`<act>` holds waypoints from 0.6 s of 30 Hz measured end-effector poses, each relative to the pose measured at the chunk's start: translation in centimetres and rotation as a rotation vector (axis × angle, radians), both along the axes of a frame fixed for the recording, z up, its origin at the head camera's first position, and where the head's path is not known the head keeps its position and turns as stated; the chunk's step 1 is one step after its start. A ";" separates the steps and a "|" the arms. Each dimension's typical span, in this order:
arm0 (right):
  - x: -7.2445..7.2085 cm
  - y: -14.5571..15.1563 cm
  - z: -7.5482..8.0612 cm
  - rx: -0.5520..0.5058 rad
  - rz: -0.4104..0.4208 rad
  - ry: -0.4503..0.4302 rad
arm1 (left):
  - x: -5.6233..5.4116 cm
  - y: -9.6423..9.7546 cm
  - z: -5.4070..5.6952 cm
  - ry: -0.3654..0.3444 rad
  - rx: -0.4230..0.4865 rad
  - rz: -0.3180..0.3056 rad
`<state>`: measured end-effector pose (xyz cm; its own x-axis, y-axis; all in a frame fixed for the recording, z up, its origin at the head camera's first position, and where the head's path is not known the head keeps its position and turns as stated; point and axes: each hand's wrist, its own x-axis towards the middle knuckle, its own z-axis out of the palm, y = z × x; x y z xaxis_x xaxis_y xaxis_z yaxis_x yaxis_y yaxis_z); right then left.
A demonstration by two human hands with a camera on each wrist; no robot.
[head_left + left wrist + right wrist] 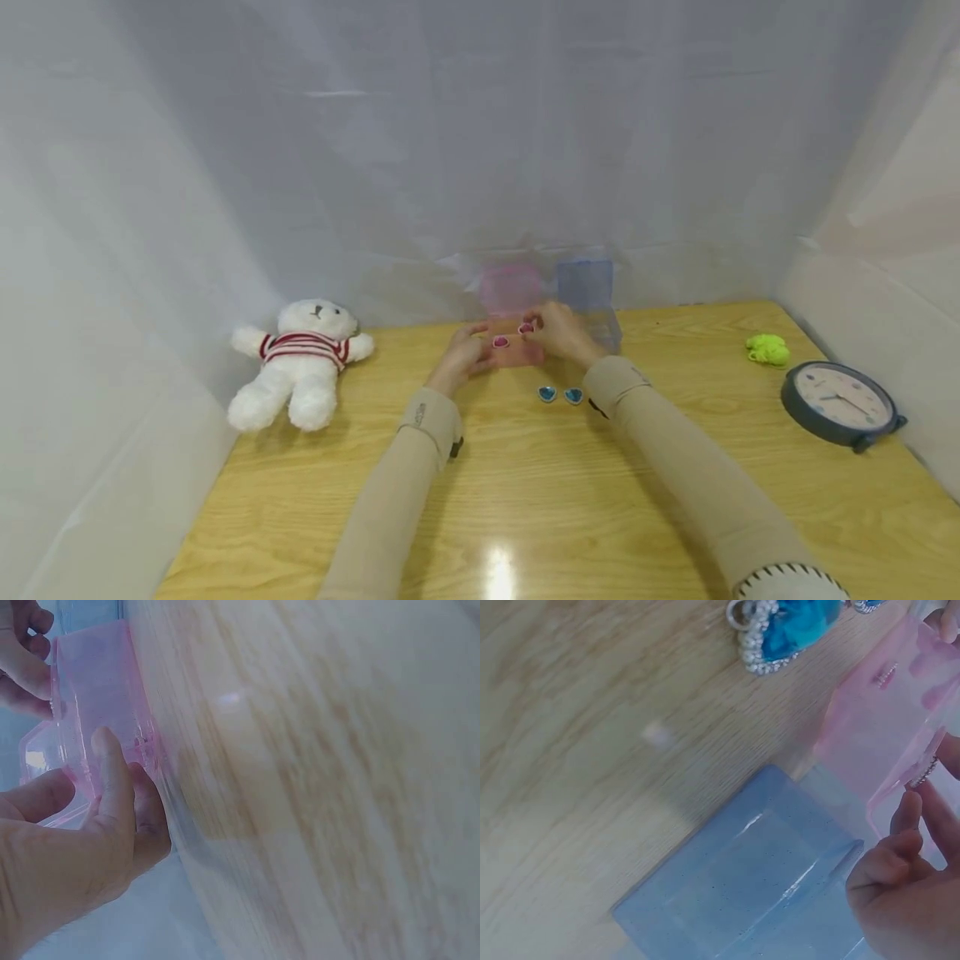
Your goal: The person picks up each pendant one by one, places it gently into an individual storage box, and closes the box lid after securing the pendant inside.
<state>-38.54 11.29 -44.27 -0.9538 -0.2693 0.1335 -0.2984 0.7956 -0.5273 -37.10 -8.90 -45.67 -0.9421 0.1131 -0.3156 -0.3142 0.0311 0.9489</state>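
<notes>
An open pink see-through box [517,357] stands near the back of the table, its lid [510,287] raised behind it. My left hand [461,354] grips the box's left side, thumb and fingers on either side of the wall in the left wrist view. One pink gem pendant [501,342] with a pale rim lies in the box. My right hand [558,329] pinches a second pink gem pendant [527,328] at the box's upper right. Its silver beaded edge [925,772] shows between the fingertips in the right wrist view.
Right of the pink box stands an open blue see-through box [742,862]. Two blue gem pendants [547,394] lie in front of the boxes. A white plush bear [307,358] sits left; a yellow-green bundle [768,350] and a round clock [843,402] lie right.
</notes>
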 end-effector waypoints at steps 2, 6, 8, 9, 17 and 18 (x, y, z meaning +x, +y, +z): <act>0.0 -0.1 0.1 0.037 -0.007 -0.005 | -0.1 0.0 -0.1 0.001 0.001 0.002; 0.1 -0.2 0.2 0.070 0.004 -0.009 | -0.1 0.1 -0.3 0.002 0.004 0.003; 0.1 -0.2 0.2 0.076 0.019 -0.015 | 0.0 0.2 -0.3 0.002 0.002 0.003; 0.1 -0.2 0.2 0.075 0.022 -0.026 | 0.0 0.2 -0.3 0.002 0.002 0.003; 0.2 -0.2 1.0 0.013 0.026 -0.027 | 0.1 0.2 -0.3 0.003 -0.004 0.003; 0.2 -0.2 1.1 0.003 0.024 -0.021 | 0.1 0.2 -0.3 0.002 -0.003 0.003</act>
